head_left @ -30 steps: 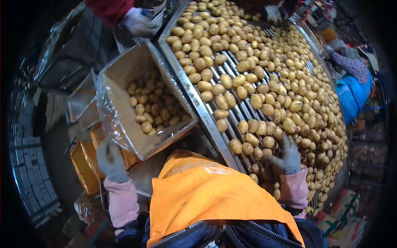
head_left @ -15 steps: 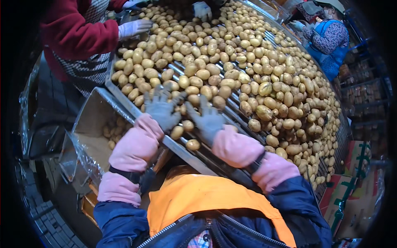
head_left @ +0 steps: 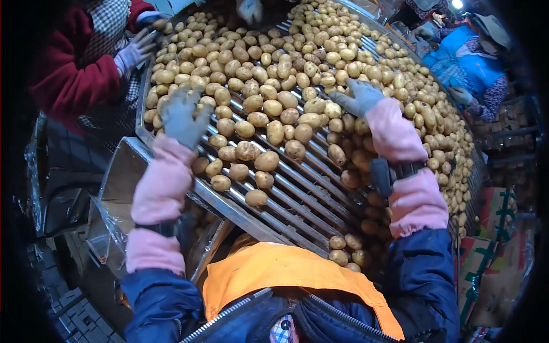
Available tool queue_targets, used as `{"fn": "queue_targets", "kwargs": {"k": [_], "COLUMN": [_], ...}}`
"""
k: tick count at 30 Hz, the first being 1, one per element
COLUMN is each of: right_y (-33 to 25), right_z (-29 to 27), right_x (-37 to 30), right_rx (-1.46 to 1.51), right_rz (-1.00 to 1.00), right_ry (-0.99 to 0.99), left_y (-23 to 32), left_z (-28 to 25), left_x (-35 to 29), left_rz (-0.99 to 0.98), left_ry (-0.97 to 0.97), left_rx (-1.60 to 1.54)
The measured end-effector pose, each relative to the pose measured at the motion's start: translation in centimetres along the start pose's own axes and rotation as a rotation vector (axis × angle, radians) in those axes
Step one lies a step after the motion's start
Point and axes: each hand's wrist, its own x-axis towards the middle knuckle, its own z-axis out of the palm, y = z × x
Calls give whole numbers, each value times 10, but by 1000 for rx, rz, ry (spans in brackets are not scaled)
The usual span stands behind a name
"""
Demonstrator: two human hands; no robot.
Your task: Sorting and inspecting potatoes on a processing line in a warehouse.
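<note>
Many potatoes (head_left: 275, 132) lie spread over a table of metal rollers (head_left: 303, 186). My left hand (head_left: 186, 119), in a grey glove, rests against potatoes near the table's left rim, with its fingers spread. Farther right, my right hand (head_left: 360, 98), gloved alike, reaches over the potato heap with its fingers stretched out and apart. Neither hand grips a potato. Loose potatoes lie between the two hands, and bare rollers show nearer to me. A small cluster of potatoes (head_left: 338, 255) sits at the near edge, left of my right forearm.
A metal rim (head_left: 226, 207) borders the table. A plastic-lined carton (head_left: 121, 171) stands at the left. A co-worker's gloved hand (head_left: 136, 52) is at the far left, another gloved hand (head_left: 250, 10) at the top. A person in a blue vest (head_left: 470, 64) stands across at the right.
My hands have moved apart: the left up and leftward, the right away from me and rightward. Potatoes between them have spread out, baring more rollers. The left co-worker's hand has drawn back leftward.
</note>
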Motion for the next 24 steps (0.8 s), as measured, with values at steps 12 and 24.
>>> {"fn": "queue_targets", "kwargs": {"k": [12,24], "right_y": [-73,2], "right_z": [30,65], "right_x": [-115,-152], "right_rx": [10,403], "right_rz": [-386,237], "right_ry": [-81,211], "left_y": [80,110], "left_z": [-10,-24], "left_x": [-92,-132], "left_rz": [-24,-54], "left_ry": [-79,-156], "left_rx": [-328,-414]}}
